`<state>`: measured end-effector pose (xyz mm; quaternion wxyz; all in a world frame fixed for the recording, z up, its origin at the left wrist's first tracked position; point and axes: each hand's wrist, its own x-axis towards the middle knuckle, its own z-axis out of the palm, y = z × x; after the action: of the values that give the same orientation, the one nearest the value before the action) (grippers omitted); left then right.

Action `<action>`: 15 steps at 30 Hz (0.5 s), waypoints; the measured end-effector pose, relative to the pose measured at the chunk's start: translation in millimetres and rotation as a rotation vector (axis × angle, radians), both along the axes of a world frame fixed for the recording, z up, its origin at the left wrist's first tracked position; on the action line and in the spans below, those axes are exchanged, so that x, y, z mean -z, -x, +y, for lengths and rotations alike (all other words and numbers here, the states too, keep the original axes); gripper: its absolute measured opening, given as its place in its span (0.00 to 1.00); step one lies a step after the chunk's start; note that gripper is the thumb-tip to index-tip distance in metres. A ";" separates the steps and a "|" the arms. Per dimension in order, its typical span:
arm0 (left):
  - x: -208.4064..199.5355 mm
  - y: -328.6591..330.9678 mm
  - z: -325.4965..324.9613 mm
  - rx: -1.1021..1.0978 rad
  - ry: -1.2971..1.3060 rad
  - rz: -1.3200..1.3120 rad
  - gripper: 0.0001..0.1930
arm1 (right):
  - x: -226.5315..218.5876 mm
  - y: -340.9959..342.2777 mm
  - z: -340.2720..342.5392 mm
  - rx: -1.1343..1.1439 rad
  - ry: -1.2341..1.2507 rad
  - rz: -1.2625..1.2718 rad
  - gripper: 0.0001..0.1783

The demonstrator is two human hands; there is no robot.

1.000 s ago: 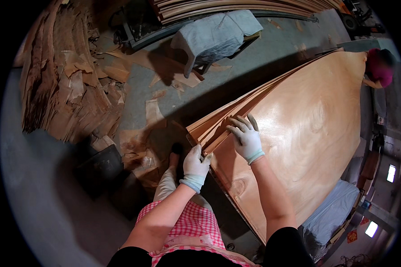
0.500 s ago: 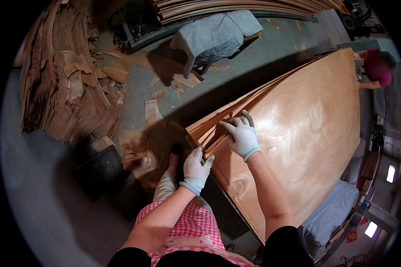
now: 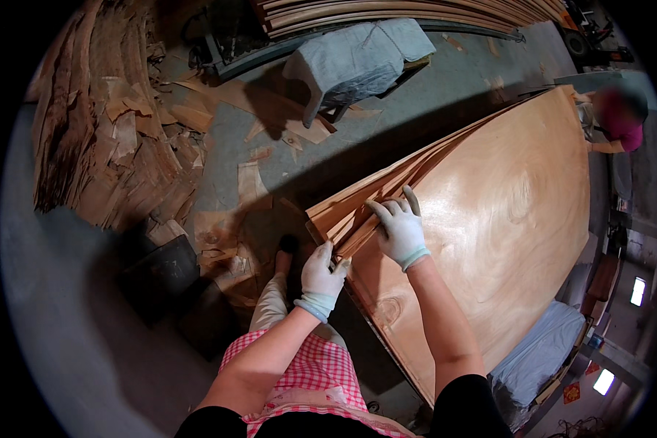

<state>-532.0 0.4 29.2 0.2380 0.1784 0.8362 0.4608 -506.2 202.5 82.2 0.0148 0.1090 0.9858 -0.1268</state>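
A large stack of pale brown wood veneer sheets (image 3: 504,197) lies in front of me to the right. Along its near left edge, several sheets stand fanned apart and bent up, with dark gaps between them. My left hand (image 3: 321,277), in a white glove, pinches the near corner of these raised sheets. Farther right along the same edge, my gloved right hand (image 3: 401,232) has its fingers hooked over the raised sheets, and its palm is over the top sheet. The undersides of both hands' fingertips are partly hidden by the sheets.
Beyond the stack's far right end stands another person (image 3: 620,117). A cloth-covered stand (image 3: 358,62) is at the back, before stacked long boards (image 3: 387,14). Torn veneer scraps (image 3: 124,153) heap at the left, near dark boxes (image 3: 160,277). A plastic-wrapped pile (image 3: 540,350) lies lower right.
My right hand has shifted slightly down and toward me, and the raised sheets beside it are spread a little differently. My left hand stays at the corner.
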 end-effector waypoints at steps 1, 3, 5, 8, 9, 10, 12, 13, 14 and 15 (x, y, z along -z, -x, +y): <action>-0.3 -0.1 -0.1 -0.003 0.004 0.000 0.25 | -4.1 2.7 -1.0 -0.012 -0.015 -0.054 0.23; -0.8 -0.8 -0.6 -0.009 0.011 0.000 0.25 | -3.5 5.8 0.0 -0.043 -0.034 -0.098 0.27; 8.4 -5.6 -3.6 -0.017 -0.004 -0.023 0.29 | -3.7 7.8 -0.5 -0.039 -0.034 -0.103 0.30; -6.9 -1.1 1.4 -0.109 0.016 0.136 0.35 | 0.7 4.3 -2.3 0.015 -0.010 -0.047 0.33; -17.1 1.9 3.7 -0.155 0.028 0.221 0.37 | 1.2 1.0 -3.3 0.025 -0.009 -0.018 0.34; -22.1 2.2 2.7 -0.108 0.045 0.232 0.38 | 1.9 -3.3 -4.2 0.036 -0.010 0.010 0.35; -27.6 1.1 -2.9 -0.014 0.081 0.255 0.38 | 2.2 -11.0 -6.1 0.056 -0.003 0.068 0.36; -25.3 1.7 -2.2 0.073 0.029 0.252 0.36 | 0.1 -13.1 -6.7 0.064 0.007 0.080 0.36; -20.8 -1.0 -2.8 0.085 0.010 0.166 0.35 | -1.4 -16.3 -7.3 0.075 0.018 0.092 0.36; -12.2 -4.5 -3.0 0.099 -0.010 0.082 0.35 | -2.0 -19.7 -7.0 0.085 0.017 0.080 0.36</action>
<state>-527.4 -2.6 41.4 0.2254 0.2393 0.8331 0.4448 -486.5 195.5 84.1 -0.0291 0.1456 0.9790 -0.1399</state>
